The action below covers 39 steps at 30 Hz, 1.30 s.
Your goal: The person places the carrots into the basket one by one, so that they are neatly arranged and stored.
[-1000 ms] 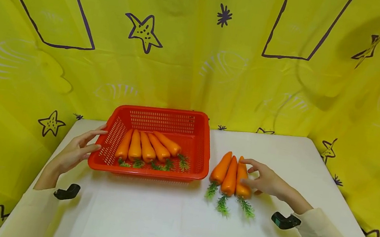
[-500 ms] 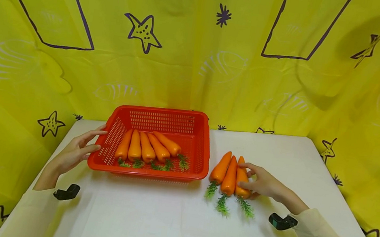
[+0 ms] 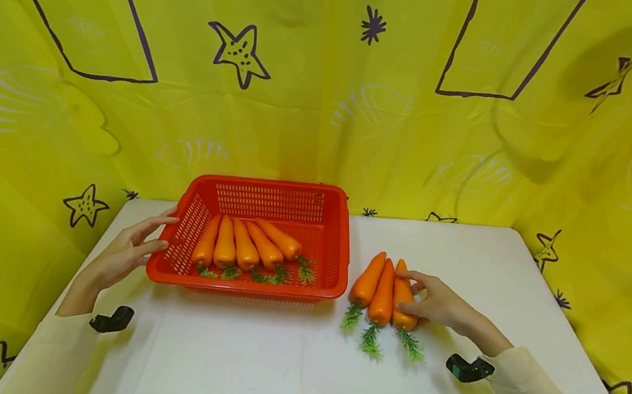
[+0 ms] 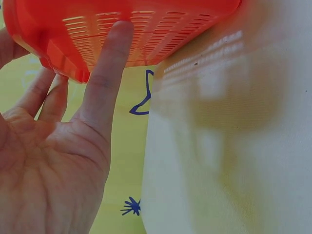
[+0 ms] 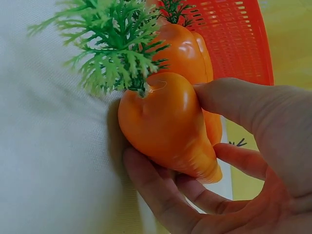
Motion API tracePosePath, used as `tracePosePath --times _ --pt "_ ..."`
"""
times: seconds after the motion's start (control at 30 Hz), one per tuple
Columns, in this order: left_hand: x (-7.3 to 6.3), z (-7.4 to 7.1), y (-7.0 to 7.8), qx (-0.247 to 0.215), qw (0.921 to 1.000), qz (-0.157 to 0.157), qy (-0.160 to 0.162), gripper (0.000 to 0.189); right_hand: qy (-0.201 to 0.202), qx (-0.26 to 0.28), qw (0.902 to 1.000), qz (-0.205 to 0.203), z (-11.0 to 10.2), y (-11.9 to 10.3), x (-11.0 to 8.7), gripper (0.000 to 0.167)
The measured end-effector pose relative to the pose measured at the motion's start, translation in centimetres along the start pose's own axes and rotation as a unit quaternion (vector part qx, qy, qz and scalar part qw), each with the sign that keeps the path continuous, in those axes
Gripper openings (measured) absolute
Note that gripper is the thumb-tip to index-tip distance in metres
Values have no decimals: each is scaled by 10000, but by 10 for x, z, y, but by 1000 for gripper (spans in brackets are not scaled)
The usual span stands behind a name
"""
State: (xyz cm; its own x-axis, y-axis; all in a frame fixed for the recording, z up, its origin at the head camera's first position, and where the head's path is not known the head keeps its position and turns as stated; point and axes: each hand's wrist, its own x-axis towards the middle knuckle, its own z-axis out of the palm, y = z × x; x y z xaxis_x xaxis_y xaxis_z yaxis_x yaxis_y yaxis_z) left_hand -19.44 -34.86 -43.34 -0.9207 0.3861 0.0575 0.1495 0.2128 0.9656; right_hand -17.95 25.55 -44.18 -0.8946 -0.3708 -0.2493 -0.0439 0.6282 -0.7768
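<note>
Orange carrots with green leafy tops, glossy like plastic, lie in two groups. Three are side by side on the white table. My right hand is around the rightmost carrot, thumb against one side and fingers curled on the other and beneath. That carrot still lies beside its neighbours. My left hand holds the left end of a red perforated basket, some fingertips at the rim and one finger on the outer wall. Inside the basket, several carrots fan out with tips pointing to the back.
The white-covered table reaches back to a yellow curtain printed with stars and fish. Dark wrist cameras sit on both wrists. The basket's right wall stands just left of the loose carrots.
My right hand has shifted slightly left and closed its thumb and fingers onto the rightmost carrot. The left hand, basket and other carrots have stayed put.
</note>
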Motion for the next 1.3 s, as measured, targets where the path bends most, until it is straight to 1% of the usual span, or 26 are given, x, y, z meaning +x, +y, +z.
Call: tracePosePath --times 0.27,0.47,0.53,0.7,0.77,1.0,1.13,1.3 --pt "0 0 1 60 10000 24 -1 49 47 413 9991 -106 -1 8 0 71" --pt "0 -1 1 126 9999 -41 33 49 1 384 9992 -121 -7 7 -1 72" --pt "0 0 1 102 9999 -32 26 49 -78 396 9991 -124 -10 5 -2 72" --pt "-1 0 1 116 9999 -65 39 49 -382 705 9964 -274 -20 -5 -7 75" --pt "-1 1 2 149 9998 -88 53 49 -446 760 9955 -334 -25 -10 -9 75" --pt "-1 0 2 151 9998 -133 61 50 -428 473 9969 -457 -39 -22 -15 74" --pt "-1 0 1 169 9997 -144 62 50 -418 445 9968 -512 -41 -27 -16 75" --pt "-1 0 2 196 9997 -137 57 51 -447 337 9961 -680 -42 -34 -15 74"
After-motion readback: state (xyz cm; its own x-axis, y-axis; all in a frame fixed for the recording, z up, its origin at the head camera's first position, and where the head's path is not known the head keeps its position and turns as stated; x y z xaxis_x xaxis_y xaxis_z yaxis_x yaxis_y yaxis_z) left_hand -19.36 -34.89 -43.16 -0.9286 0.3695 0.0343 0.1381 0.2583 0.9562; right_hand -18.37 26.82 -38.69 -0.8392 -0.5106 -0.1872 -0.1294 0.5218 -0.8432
